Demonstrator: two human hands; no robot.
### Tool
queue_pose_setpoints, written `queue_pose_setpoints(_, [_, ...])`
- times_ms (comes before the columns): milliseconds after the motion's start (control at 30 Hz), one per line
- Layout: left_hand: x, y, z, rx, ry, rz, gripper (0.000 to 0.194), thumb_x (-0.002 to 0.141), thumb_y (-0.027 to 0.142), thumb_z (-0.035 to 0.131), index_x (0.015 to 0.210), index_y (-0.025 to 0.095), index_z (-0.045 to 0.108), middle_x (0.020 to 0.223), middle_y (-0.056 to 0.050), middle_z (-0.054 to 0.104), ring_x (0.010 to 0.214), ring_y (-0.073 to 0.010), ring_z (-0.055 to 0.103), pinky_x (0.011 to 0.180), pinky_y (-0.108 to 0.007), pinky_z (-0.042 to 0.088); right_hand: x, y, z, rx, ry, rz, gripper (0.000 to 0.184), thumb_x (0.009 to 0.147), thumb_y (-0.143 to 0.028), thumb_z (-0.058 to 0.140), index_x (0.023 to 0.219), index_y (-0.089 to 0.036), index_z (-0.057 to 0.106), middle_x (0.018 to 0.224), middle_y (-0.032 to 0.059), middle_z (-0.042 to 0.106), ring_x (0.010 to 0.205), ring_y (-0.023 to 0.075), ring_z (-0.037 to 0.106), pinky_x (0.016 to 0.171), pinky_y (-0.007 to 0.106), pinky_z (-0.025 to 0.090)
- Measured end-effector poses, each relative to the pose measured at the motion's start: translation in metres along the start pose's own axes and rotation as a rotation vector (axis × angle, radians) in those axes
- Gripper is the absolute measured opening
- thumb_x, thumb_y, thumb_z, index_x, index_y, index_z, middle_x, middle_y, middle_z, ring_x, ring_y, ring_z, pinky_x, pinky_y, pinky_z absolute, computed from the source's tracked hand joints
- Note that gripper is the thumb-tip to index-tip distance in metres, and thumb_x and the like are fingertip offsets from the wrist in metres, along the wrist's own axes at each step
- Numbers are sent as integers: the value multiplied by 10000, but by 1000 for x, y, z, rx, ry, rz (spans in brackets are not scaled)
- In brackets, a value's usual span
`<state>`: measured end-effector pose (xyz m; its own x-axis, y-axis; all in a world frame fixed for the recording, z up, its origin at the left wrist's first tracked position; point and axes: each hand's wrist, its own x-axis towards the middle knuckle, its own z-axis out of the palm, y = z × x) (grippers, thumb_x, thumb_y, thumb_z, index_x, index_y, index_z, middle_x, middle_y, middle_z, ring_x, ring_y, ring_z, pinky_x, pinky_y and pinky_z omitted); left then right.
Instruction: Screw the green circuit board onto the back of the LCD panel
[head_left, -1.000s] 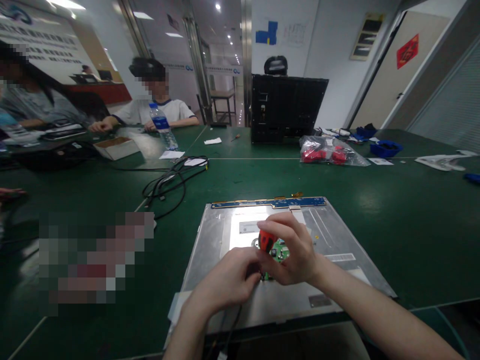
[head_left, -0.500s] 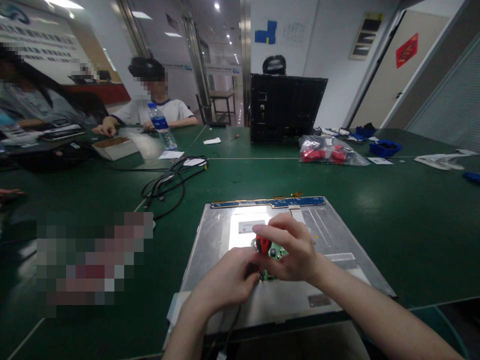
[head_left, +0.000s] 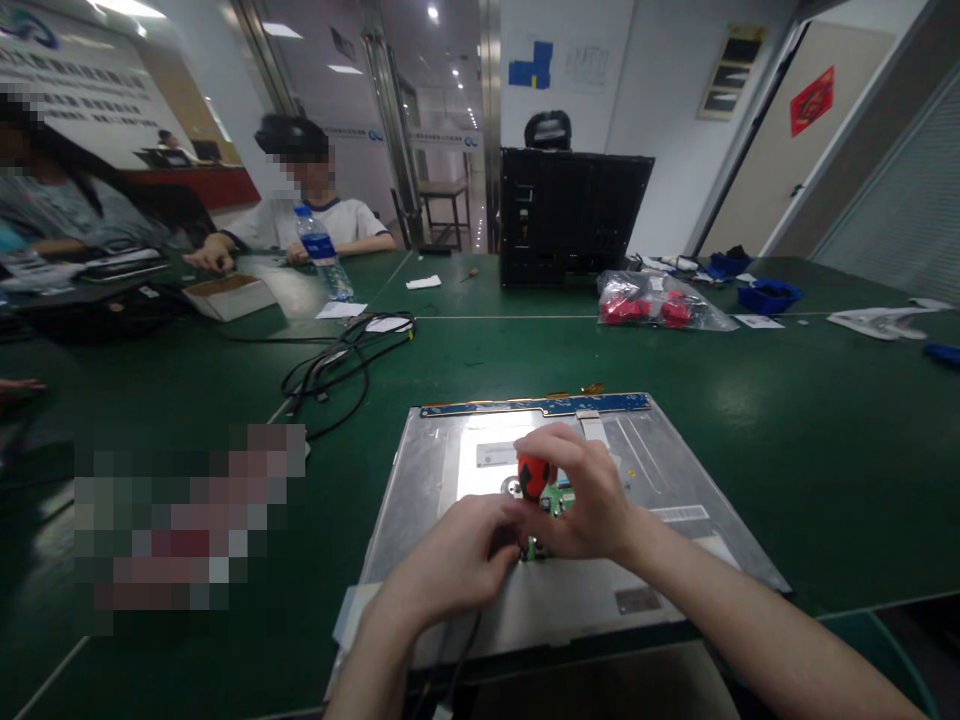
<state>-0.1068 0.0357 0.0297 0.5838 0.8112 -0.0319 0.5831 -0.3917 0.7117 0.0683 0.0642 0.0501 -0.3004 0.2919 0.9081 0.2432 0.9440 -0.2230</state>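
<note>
A flat metal display panel (head_left: 420, 520) lies back side up in front of me, with a blue circuit strip (head_left: 487, 408) along its far edge. On its middle sits a green circuit board (head_left: 556, 497), partly covered by my hands. My right hand (head_left: 581, 490) grips a red and black screwdriver (head_left: 533, 475) by its handle, held upright over the board. The screwdriver's tip is hidden. My left hand (head_left: 465, 545) is closed low beside it at the board's left edge; whatever its fingertips pinch is hidden. A black cable (head_left: 469, 645) runs down from under that hand.
Coiled black cables (head_left: 337, 360) and a water bottle (head_left: 324, 255) are to the left. Farther back stand a black monitor (head_left: 574, 220) and a plastic bag with red items (head_left: 664, 303). Blue trays (head_left: 769, 296) lie at right. A person (head_left: 307, 215) sits across the table.
My right index finger has lifted off the screwdriver's top and curled around its far side, so more of the red handle shows. My left hand stays in place.
</note>
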Motion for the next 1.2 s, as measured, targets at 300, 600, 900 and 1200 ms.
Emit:
queue_pose_setpoints(300, [-1, -1, 1, 11, -42, -88, 128, 769, 123, 552, 830, 169, 654, 799, -44, 672, 731, -205, 601, 658, -293, 469, 0, -1, 1, -92, -16, 77, 326, 918, -262, 618, 1242, -248, 591, 878, 12, 592, 695, 131, 592, 528, 233, 508])
queue_pose_setpoints(600, [-1, -2, 2, 33, -23, -49, 108, 762, 110, 553, 807, 164, 636, 816, -42, 661, 756, -203, 598, 669, -292, 440, 0, -1, 1, -11, -8, 29, 420, 843, -152, 541, 1261, -184, 512, 797, 5, 633, 650, 145, 595, 527, 251, 507])
queue_pose_setpoints(900, [0, 4, 0, 50, -15, -35, 126, 764, 103, 528, 804, 168, 628, 790, -36, 674, 715, -197, 591, 631, -286, 419, 1, -1, -1, -103, 23, 8, 265, 926, -359, 630, 1163, -255, 572, 925, 30, 603, 719, 145, 620, 588, 270, 562])
queue_pose_setpoints(1200, [-1, -1, 2, 14, -21, -31, 105, 772, 105, 544, 807, 167, 622, 800, -38, 663, 727, -196, 590, 641, -282, 432, 1, -5, -2, -48, 6, 19, 372, 885, -198, 598, 1255, -214, 564, 939, 47, 634, 752, 154, 639, 607, 265, 576])
